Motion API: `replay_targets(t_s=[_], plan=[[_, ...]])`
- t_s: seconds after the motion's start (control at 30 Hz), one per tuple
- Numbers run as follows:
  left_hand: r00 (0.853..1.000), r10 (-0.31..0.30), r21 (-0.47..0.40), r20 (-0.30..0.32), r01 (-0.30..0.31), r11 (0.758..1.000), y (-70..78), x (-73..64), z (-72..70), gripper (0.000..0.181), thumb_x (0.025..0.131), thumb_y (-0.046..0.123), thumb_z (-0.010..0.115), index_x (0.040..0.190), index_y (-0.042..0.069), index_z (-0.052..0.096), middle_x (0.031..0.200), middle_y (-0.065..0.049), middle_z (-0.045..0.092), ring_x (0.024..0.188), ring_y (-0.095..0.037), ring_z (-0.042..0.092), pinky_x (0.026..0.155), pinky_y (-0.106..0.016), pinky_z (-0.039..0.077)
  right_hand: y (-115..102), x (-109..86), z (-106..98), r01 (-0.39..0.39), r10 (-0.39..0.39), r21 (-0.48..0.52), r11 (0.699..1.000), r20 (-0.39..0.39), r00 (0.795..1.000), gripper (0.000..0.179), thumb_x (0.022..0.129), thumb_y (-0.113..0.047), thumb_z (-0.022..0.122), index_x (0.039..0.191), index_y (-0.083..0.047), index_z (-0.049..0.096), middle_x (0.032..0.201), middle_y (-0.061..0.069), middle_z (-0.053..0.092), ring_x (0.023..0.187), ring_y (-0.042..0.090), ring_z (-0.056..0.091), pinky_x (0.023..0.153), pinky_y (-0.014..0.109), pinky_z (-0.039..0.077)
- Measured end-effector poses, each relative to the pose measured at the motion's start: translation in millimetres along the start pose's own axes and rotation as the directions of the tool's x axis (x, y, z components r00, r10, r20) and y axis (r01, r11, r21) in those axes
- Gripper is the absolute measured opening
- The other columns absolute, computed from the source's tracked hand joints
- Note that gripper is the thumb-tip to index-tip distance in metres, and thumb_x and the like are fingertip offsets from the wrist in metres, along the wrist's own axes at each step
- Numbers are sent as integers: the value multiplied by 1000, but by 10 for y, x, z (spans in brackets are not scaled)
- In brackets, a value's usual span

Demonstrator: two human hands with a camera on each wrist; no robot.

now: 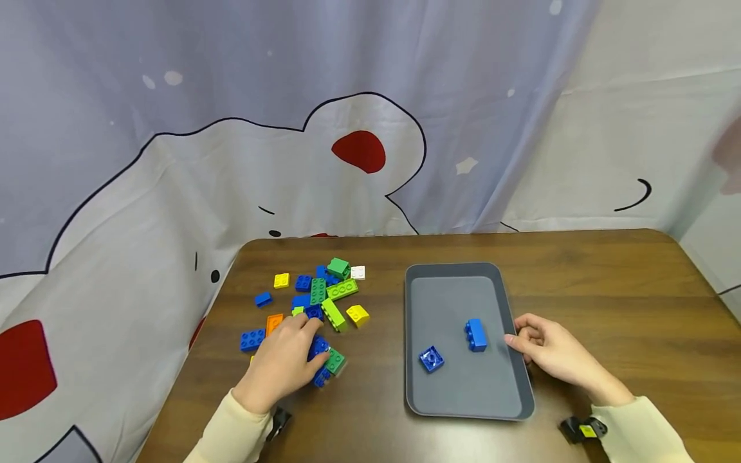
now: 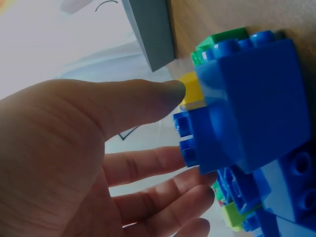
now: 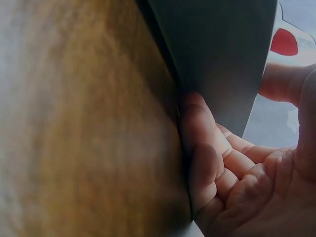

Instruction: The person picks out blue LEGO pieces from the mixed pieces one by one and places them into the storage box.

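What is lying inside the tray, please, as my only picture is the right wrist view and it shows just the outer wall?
Observer: The head view shows two blocks lying apart in the gray tray: a long blue block and a square blue block.
Operator: Thank you; could you tell me where the other hand is?
Observer: The left hand is at the pile of blocks, to the left of the tray in the head view.
Operator: And which side of the tray is the hand in my picture holding?
Observer: In the head view, the right hand holds the tray's right side.
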State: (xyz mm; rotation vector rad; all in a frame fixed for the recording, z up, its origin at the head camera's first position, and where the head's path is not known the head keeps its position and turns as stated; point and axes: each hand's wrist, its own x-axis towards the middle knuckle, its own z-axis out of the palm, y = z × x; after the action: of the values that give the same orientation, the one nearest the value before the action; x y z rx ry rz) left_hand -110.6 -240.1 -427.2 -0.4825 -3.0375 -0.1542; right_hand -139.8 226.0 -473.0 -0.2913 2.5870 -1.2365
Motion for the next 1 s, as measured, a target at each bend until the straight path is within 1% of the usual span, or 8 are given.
replay_targets(t_s=[0.13, 0.37, 0.47, 0.6, 0.7, 0.77, 0.93, 1.0], plan=[[1000, -18, -20, 23, 18, 1000, -2, 15, 27, 45, 83, 32, 86, 115, 4, 71, 103, -9, 70, 87, -22, 63, 81, -42, 60, -9, -30, 22, 1, -1, 21, 1000, -18, 1000, 47, 100, -33, 68, 125, 5, 56, 74, -1, 62, 65, 10, 61, 67, 23, 47], [996, -56, -63, 66, 60, 996, -9, 39, 62, 41, 82, 30, 86, 112, 7, 70, 100, -7, 71, 75, -17, 64, 75, -41, 62, 10, -41, 44, 5, -3, 44, 999, -30, 1000, 49, 100, -31, 69, 128, 8, 55, 75, -1, 60, 63, 8, 60, 64, 24, 52], [997, -57, -72, 47, 60, 996, -4, 55, 54, 39, 82, 29, 86, 110, 7, 70, 97, -5, 70, 72, -14, 61, 72, -38, 62, 18, -47, 51, 5, -3, 51, 999, -31, 1000, 48, 100, -29, 69, 127, 8, 56, 74, -1, 60, 62, 9, 60, 63, 24, 51], [999, -32, -89, -33, 29, 996, 32, 85, 38, 37, 82, 28, 85, 109, 8, 70, 96, -4, 68, 75, -14, 60, 70, -36, 61, 26, -50, 59, 11, -9, 45, 999, -27, 1000, 47, 100, -29, 69, 126, 7, 56, 74, -2, 60, 62, 9, 60, 63, 24, 50], [995, 6, -116, -100, -18, 993, 96, 143, 19, 38, 82, 26, 85, 111, 7, 71, 100, -4, 69, 80, -17, 64, 72, -37, 60, 23, -48, 50, 18, -18, 28, 999, -27, 999, 47, 100, -30, 69, 126, 7, 57, 74, -3, 61, 63, 7, 61, 65, 23, 49], [990, 35, -144, -134, -55, 988, 158, 198, 4, 39, 82, 26, 85, 114, 8, 72, 105, -4, 70, 86, -19, 67, 76, -39, 61, 18, -46, 40, 25, -25, 15, 1000, -26, 999, 46, 100, -30, 68, 126, 6, 57, 73, -4, 62, 64, 7, 60, 67, 22, 48], [982, 89, -232, -165, -127, 965, 331, 368, -8, 39, 84, 25, 84, 118, 10, 71, 112, -2, 71, 95, -17, 68, 85, -37, 62, 9, -43, 32, 36, -36, 8, 999, -20, 999, 44, 100, -29, 68, 126, 6, 57, 73, -4, 61, 64, 7, 59, 67, 22, 46], [980, 111, -257, -168, -152, 954, 403, 435, -3, 39, 85, 24, 84, 118, 10, 70, 110, -2, 70, 93, -15, 66, 85, -35, 61, 9, -43, 37, 25, -25, 12, 1000, -21, 999, 44, 100, -30, 68, 125, 5, 57, 73, -5, 61, 64, 7, 60, 67, 22, 46]])
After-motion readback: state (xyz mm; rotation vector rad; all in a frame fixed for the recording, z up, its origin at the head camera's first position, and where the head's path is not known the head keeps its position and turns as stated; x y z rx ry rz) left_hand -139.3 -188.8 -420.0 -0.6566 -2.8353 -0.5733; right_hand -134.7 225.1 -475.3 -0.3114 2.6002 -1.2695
